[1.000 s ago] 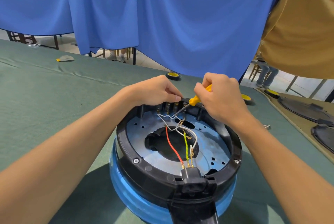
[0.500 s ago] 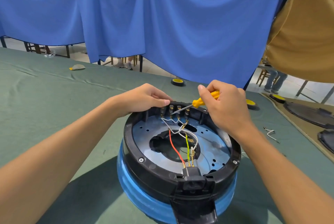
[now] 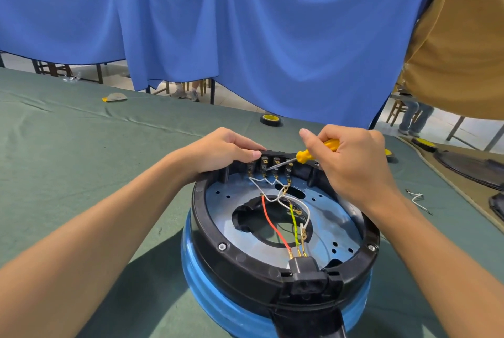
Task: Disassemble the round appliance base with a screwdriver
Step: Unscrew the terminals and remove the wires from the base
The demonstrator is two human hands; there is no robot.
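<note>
Blue curtains (image 3: 245, 37) are hanging behind a worktop (image 3: 81, 146) draped in green cloth, and the work is happening toward its near edge. At the centre of it, the right hand (image 3: 351, 163) is wrapping its fingers round the yellow handle of a screwdriver (image 3: 308, 154). It is angling the thin shaft down and to the left, so the tip is meeting the row of terminals (image 3: 275, 167) on the far inner wall of the round appliance base (image 3: 245, 264). Whether the tip is sitting in a screw head or only prising at a connector is too small to tell.

The left hand (image 3: 221, 150) is gripping the far rim just beside that row, fingers curled over the black edge, apparently steadying the housing. Outward from the terminals, white wires (image 3: 268, 198) are looping across the metal plate (image 3: 341, 217). A red wire (image 3: 272, 225) and a yellow-green wire (image 3: 294, 220) are running to the black socket (image 3: 304, 275) at the near side. One hex screw (image 3: 221, 246) is sitting in the ring's left side and another (image 3: 371, 247) in its right — neither is out yet. A tape roll (image 3: 270, 119) is lying near the worktop's far edge.

The likely trouble is a slip. The shaft is coming in at a slant, so a hard push could skate the tip off into the left fingers close by, or nick a white wire. The base is resting on its rounded blue body (image 3: 215, 299) — a sideways shove could rock it if the left hand eases.
</note>
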